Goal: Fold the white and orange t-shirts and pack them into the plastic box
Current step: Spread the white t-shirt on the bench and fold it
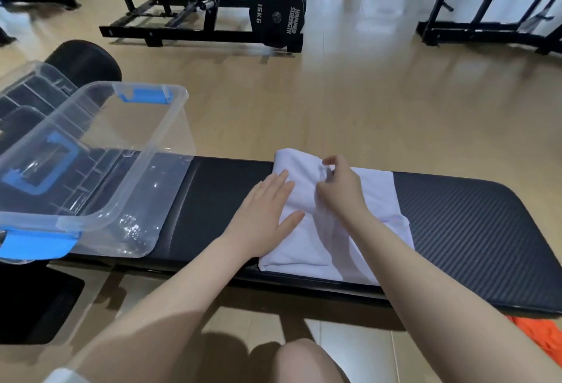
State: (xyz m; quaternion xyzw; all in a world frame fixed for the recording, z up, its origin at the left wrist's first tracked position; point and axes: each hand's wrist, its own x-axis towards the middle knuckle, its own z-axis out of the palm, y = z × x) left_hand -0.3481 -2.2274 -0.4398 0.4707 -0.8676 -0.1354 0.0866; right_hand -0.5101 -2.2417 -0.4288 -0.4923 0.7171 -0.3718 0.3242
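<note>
1. Clear, glossy plastic forms the rectangular storage box [100,154] at the far left, with rounded corners and blue clip handles; it stands on the left end of the tabletop, and nothing shows inside it.
2. Black padded vinyl covers the long tabletop [219,194], smooth near the box and ribbed with a woven-looking texture toward its rounded right end.
3. Flat and palm-down, the left hand [261,218] rests on the left edge of the shirt, its fingers [278,183] straight, spread and released, thumb angled out over the cloth.
4. Soft white cotton t-shirt [307,249] lies mid-tabletop, partly folded into a rough rectangle with a thicker doubled layer on its left side and shallow creases across it.
5. Arched above the shirt's far part, the right hand [340,188] bends at the wrist; its fingers [330,160] curl and pinch a small bunch of the white fabric.
6. Crumpled orange t-shirt [538,337] lies on the pale wooden floor [365,109] at the lower right, just beside the tabletop's near edge, only partly in view.
</note>
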